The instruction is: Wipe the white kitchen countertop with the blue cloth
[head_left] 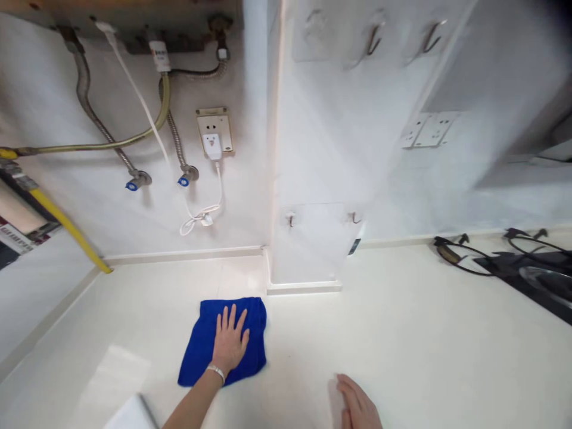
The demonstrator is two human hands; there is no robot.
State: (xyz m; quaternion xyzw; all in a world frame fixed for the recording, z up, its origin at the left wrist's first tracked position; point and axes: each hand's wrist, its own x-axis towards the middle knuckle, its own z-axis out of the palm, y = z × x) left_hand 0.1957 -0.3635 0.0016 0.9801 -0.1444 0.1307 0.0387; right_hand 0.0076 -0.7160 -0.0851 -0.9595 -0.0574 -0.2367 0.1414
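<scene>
The left hand presses flat, fingers spread, on a folded blue microfibre cloth; the right hand rests open on the cream bench, which looks mostly clean, holding nothing.

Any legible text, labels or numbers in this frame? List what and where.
None legible.
White tag on the hose: print blurred.
Box at the left edge: markings too small.
Dark label at the pillar's foot: unreadable.
Blue cloth under left hand: no print.
</scene>
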